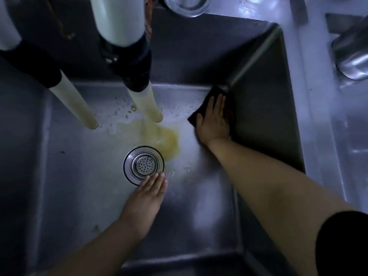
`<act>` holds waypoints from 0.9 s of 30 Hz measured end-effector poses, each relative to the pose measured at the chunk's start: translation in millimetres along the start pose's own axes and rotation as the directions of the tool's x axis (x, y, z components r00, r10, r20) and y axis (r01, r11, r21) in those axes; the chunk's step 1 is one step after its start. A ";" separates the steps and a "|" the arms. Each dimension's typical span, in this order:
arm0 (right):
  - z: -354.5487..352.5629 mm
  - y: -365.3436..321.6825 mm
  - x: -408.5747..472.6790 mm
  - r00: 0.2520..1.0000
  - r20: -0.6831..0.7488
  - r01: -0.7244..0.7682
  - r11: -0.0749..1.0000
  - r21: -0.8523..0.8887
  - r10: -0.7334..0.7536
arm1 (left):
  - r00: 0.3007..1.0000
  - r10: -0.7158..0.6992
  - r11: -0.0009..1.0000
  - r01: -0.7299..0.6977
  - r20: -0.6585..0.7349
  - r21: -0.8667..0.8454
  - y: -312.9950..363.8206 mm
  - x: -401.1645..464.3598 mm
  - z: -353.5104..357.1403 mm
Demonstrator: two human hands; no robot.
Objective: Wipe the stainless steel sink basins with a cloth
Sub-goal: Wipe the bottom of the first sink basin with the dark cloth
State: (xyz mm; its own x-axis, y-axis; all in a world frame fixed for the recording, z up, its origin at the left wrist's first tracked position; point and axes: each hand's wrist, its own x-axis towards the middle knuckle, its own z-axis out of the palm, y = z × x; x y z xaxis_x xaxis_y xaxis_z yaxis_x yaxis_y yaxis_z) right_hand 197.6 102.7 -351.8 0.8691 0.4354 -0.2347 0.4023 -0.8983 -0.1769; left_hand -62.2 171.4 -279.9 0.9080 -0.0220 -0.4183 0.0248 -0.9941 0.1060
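Nearest, the left hand point(148, 191) is laid flat on the sink point(65, 186) floor, fingers straight and together, the tips just beside the drain strainer point(143, 165); nothing is held. Beyond the drain, a yellow stain point(159, 136) and scattered crumbs are spread below two pale hoses point(147, 104). The residue could be smeared wider, or pushed into the strainer, if it is swept carelessly. Farthest, the black cloth point(207, 100) is pressed under the right hand point(214, 120) in the far right corner, fingers extended flat on top.
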 end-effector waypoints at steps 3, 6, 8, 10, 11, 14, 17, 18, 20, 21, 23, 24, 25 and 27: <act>-4.1 -0.9 27.1 0.997 0.012 0.077 0.995 -0.056 -0.076 | 0.999 -0.051 0.999 0.051 -0.004 0.006 1.0 3.0 7.5; -4.5 1.0 25.8 0.993 0.016 0.120 0.989 -0.084 -0.119 | 0.997 -0.021 0.997 0.026 0.073 -0.067 -0.9 -2.8 26.4; -4.5 0.8 13.6 0.984 0.018 0.176 0.977 -0.119 -0.175 | 0.987 -0.038 0.995 0.052 0.153 -0.082 -0.5 -2.8 25.4; -2.7 -0.7 -6.0 0.969 0.035 0.247 0.958 -0.144 -0.244 | 0.987 -0.045 0.995 0.058 0.155 -0.083 2.0 -2.9 27.0; -0.9 -1.1 -18.5 0.959 0.052 0.285 0.948 -0.145 -0.280 | 0.986 -0.049 0.994 0.064 0.156 -0.093 2.8 -2.8 26.0; 8.5 2.6 -63.4 0.916 0.114 0.398 0.908 -0.132 -0.385 | 0.982 -0.077 0.992 0.094 0.172 -0.090 4.4 -4.5 23.9; 16.0 9.0 -110.1 0.876 0.190 0.467 0.877 -0.111 -0.443 | 0.984 -0.083 0.989 0.100 0.157 -0.108 3.6 -6.7 22.8; 18.2 10.6 -126.4 0.861 0.210 0.489 0.866 -0.099 -0.462 | 0.986 -0.089 0.987 0.107 0.142 -0.123 4.2 -6.9 22.6; 22.4 12.5 -160.8 0.847 0.238 0.504 0.860 -0.075 -0.475 | 0.986 -0.116 0.980 0.133 0.117 -0.146 6.7 -7.3 22.0; 25.1 12.1 -178.9 0.852 0.251 0.489 0.869 -0.069 -0.459 | 0.986 -0.127 0.980 0.141 0.104 -0.143 8.1 -8.5 22.8; 29.2 9.7 -213.4 0.888 0.259 0.410 0.910 -0.066 -0.381 | 0.984 -0.161 0.977 0.170 0.075 -0.132 9.9 -13.4 26.1; 31.7 9.0 -227.1 0.907 0.238 0.371 0.926 -0.063 -0.347 | 0.981 -0.186 0.973 0.192 0.062 -0.125 10.2 -17.2 27.2; 34.2 8.6 -237.7 0.913 0.255 0.341 0.939 -0.042 -0.320 | 0.974 -0.219 0.967 0.225 0.058 -0.121 10.0 -21.9 27.5; 38.8 9.8 -246.8 0.895 0.356 0.287 0.958 0.004 -0.269 | 0.950 -0.297 0.946 0.306 0.094 -0.104 5.3 -31.5 27.4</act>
State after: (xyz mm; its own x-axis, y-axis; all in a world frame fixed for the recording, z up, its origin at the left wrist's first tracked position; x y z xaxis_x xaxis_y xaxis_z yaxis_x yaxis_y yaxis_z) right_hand -24.1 -11.3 -332.7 0.5668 0.6524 -0.5031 0.6333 -0.7356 -0.2404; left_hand -102.1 163.9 -290.9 0.8162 0.2645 -0.5136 0.3449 -0.9363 0.0660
